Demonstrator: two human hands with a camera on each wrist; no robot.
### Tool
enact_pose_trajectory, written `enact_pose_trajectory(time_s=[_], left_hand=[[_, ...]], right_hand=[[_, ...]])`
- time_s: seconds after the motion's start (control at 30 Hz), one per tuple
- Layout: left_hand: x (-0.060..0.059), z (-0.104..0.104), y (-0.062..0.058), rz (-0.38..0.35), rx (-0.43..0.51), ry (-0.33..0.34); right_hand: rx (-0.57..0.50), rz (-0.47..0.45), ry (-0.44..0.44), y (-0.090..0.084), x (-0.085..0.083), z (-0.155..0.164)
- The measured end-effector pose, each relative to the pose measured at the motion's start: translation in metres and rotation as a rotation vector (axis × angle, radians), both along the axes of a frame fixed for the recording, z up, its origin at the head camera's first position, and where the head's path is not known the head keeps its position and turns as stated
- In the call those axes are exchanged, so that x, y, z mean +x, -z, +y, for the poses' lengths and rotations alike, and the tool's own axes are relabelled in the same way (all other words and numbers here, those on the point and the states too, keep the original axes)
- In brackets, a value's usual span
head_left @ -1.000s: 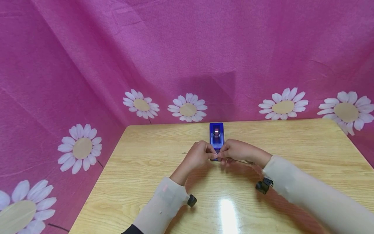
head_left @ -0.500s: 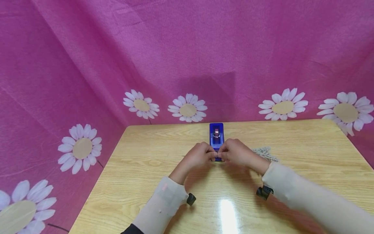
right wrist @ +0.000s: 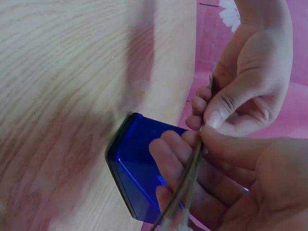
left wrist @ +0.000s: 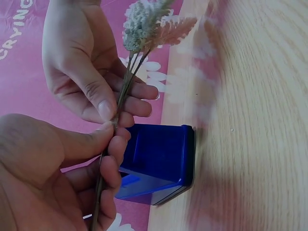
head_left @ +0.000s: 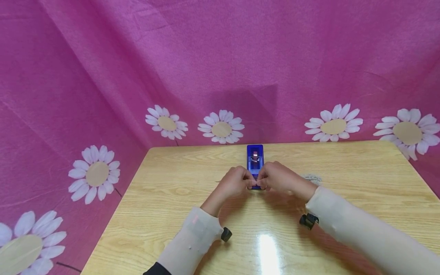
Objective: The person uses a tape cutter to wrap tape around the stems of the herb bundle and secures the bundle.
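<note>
A thin bunch of dried or artificial flowers, pale grey-green and pinkish at the heads, runs between both hands. My left hand holds the lower stems, thumb against curled fingers. My right hand pinches the stems just beside it, so the two thumb tips meet. In the head view the flower heads stick out a little behind the right wrist. Directly beyond the fingertips stands a blue tape dispenser, its near end partly covered by the hands. Whether tape lies under the thumbs is too small to tell.
The wooden table carries the dispenser near its back edge. A pink cloth printed with white daisies hangs behind and at the left. Black wrist cameras sit below both sleeves.
Both hands stay nearly in place at the dispenser's near end. The flower heads came into sight behind the right wrist half a second ago, and less of them shows now, as the bunch turns.
</note>
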State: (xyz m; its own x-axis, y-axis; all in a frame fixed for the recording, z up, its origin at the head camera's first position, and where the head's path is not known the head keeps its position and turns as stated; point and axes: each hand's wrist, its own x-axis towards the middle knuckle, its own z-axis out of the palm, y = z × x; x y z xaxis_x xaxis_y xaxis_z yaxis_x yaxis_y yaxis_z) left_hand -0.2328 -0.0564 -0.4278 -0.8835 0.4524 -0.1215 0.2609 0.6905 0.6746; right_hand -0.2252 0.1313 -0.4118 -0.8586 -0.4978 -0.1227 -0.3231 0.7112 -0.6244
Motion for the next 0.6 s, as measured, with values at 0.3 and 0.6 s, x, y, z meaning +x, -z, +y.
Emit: enact_pose_trajectory(time_s=[0.3, 0.6], left_hand=[[-0.002, 0.000, 0.003, 0.020, 0.035, -0.029], [-0.002, 0.000, 0.003, 0.022, 0.056, -0.042]], right_hand=[[-0.101, -0.194, -0.089, 0.005, -0.012, 0.006], [-0.141, -0.142, -0.016, 0.011, -0.011, 0.006]])
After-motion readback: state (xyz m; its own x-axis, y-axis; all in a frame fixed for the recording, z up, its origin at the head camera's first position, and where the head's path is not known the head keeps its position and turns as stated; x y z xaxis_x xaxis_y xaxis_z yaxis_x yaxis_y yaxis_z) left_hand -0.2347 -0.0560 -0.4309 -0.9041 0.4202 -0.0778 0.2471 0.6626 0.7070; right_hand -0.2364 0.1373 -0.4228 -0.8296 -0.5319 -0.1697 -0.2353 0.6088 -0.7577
